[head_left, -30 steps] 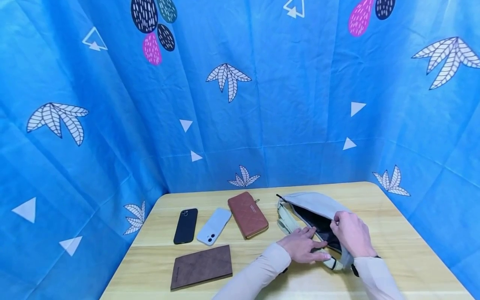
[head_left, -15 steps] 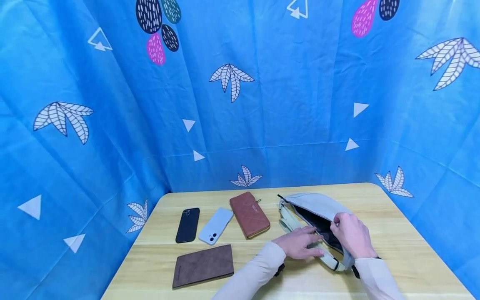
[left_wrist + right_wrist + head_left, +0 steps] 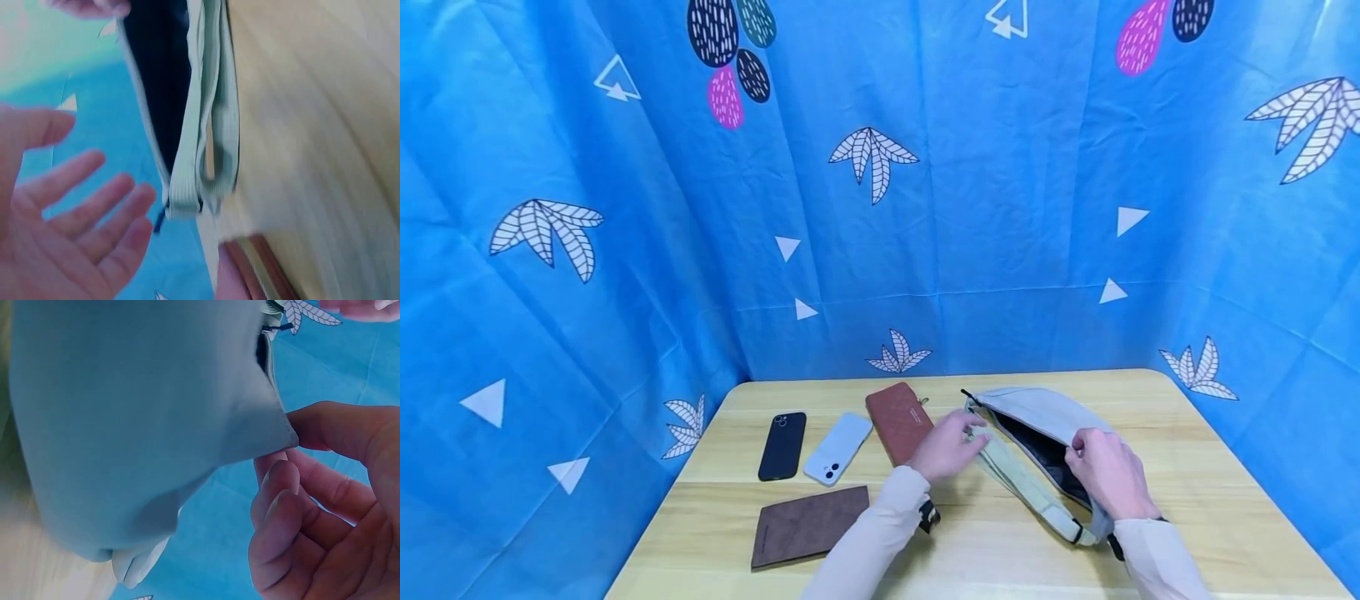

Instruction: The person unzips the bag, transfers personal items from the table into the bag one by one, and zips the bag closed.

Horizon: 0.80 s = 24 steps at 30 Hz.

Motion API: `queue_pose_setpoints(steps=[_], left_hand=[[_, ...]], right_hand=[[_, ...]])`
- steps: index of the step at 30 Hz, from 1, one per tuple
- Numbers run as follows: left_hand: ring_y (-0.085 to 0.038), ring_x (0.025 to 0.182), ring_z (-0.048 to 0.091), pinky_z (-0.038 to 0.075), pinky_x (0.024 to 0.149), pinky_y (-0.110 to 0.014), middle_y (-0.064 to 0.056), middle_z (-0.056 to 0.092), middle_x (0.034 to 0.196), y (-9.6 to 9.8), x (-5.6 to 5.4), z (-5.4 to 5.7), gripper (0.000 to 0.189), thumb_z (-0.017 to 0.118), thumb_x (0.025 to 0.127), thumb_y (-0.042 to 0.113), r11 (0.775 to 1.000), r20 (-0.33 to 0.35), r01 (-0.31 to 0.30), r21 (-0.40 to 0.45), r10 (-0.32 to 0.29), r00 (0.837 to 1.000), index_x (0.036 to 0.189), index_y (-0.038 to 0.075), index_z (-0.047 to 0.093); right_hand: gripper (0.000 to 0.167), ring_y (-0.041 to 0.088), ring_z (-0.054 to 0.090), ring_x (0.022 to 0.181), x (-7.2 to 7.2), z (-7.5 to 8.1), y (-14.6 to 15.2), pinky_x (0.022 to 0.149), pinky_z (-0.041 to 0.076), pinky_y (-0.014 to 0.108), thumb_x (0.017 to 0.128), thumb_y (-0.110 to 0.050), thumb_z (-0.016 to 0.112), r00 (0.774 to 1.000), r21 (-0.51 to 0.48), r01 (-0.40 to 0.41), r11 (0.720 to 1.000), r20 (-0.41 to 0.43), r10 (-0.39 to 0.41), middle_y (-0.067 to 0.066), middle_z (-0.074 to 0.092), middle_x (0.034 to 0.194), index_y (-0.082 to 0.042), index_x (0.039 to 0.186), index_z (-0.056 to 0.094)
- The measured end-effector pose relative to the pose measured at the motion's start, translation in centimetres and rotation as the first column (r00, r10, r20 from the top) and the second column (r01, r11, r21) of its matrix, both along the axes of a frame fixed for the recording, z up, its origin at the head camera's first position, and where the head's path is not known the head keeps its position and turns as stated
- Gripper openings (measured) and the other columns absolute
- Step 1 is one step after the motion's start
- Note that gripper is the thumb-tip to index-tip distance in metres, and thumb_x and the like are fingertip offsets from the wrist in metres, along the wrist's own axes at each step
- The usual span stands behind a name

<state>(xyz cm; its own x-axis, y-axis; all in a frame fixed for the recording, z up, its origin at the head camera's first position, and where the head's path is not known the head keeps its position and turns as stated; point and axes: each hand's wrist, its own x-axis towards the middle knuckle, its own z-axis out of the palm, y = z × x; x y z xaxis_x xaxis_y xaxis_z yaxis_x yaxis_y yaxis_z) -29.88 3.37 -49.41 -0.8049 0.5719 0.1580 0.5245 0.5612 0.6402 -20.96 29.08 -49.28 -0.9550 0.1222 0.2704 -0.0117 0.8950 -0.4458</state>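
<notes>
A pale grey-blue waist bag point(image 3: 1045, 410) lies on the right side of the table, its zip undone and the dark lining showing. My right hand point(image 3: 1108, 468) pinches the edge of the bag's opening between thumb and fingers; the right wrist view shows that edge point(image 3: 275, 428) pulled to a point. My left hand point(image 3: 947, 446) is off the bag, above the red-brown wallet point(image 3: 897, 417) and near the light green strap point(image 3: 1026, 483). In the left wrist view its fingers are spread and loosely bent, holding nothing. The wallet's near end is hidden by this hand.
Left of the wallet lie a light blue phone point(image 3: 841, 446) and a black phone point(image 3: 782, 446), both with cameras up. A dark brown notebook-like case point(image 3: 808, 527) lies nearer on the wooden table point(image 3: 1000, 550), partly behind the left sleeve. A blue patterned curtain point(image 3: 1000, 208) surrounds the table.
My left hand has left the bag's near edge and strap and moved left to the wallet. The right hand keeps its pinch on the opening. The head view has turned slightly left.
</notes>
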Motion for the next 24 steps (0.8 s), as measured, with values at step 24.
queue_pose_setpoints(steps=[24], left_hand=[[-0.040, 0.099, 0.067, 0.060, 0.089, -0.051, -0.024, 0.064, 0.113, -7.9, -5.1, -2.7, 0.037, 0.071, 0.094, 0.025, 0.832, -0.085, -0.555, -0.026, 0.551, 0.830, 0.115, -0.006, 0.068]], right_hand=[[0.012, 0.022, 0.053, 0.064, -0.1, -0.2, -0.3, 0.050, 0.039, 0.033, 0.090, -0.011, 0.066, 0.999, -0.005, 0.008, 1.000, 0.034, -0.007, 0.007, 0.063, 0.073, -0.007, 0.079, 0.067]])
